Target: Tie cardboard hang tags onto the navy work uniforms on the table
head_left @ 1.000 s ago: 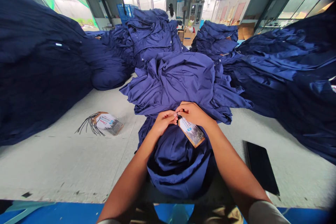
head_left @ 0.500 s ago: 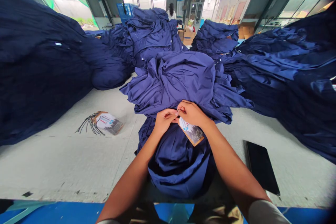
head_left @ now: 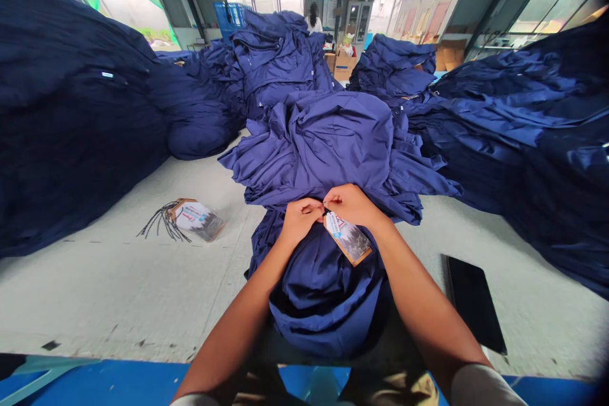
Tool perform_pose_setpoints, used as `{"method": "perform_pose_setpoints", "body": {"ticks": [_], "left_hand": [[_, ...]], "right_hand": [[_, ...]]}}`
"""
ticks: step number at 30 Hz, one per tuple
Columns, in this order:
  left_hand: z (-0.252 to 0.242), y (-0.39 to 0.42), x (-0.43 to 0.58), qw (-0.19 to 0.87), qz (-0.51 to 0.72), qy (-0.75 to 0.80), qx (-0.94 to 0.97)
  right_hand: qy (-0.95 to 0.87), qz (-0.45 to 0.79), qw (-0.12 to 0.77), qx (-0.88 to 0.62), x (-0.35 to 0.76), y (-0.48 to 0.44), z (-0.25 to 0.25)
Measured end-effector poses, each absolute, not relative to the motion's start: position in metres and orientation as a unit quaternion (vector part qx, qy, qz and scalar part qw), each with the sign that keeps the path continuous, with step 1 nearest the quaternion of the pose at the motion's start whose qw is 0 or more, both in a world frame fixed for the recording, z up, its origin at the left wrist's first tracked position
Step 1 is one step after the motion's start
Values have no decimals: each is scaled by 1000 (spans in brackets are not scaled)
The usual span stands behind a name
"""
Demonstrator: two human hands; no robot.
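Observation:
Both hands meet over a dark navy garment (head_left: pixel 328 323) gathered at the table's front edge. My left hand (head_left: pixel 301 219) is closed, its thumb and fingers pinched at a short dark cord. My right hand (head_left: pixel 354 206) pinches the same cord from the other side, fingertips almost touching the left ones. Below the right fingers hangs a hang tag (head_left: pixel 348 241) with a brown edge and a grey landscape print, lying against the garment. The fingers hide most of the cord and where it meets the cloth.
On the pale table (head_left: pixel 118 292), a stack of hang tags (head_left: pixel 197 221) with black cords lies left. A black tablet-like device (head_left: pixel 476 304) lies right. A pile of navy garments (head_left: pixel 333 139) is just ahead, with larger heaps on both sides. A person (head_left: pixel 314 20) is far back.
My right hand's fingertips have shifted slightly, with the index finger less curled over the cord. The hang tag stays below them. The whole view has shifted a little.

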State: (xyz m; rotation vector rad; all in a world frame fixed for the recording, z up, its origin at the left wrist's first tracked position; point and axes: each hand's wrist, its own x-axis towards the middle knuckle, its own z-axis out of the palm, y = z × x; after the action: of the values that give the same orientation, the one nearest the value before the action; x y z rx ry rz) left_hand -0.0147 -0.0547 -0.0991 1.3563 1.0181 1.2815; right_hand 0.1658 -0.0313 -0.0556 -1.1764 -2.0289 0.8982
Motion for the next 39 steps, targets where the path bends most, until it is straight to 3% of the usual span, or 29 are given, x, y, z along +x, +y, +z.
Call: {"method": "perform_pose_setpoints", "body": {"ticks": [12,27,39], "left_hand": [[-98,-53,-16,499,515,406,567],[-99,-51,-17,543,516,374,546],[-97,-51,-19,556,512,366,544]], "right_hand": [[-781,316,311,-438,169,-33,-52],[-707,483,318,-408,174,-32,-49],[-712,433,377,-404,169,-29,-58]]}}
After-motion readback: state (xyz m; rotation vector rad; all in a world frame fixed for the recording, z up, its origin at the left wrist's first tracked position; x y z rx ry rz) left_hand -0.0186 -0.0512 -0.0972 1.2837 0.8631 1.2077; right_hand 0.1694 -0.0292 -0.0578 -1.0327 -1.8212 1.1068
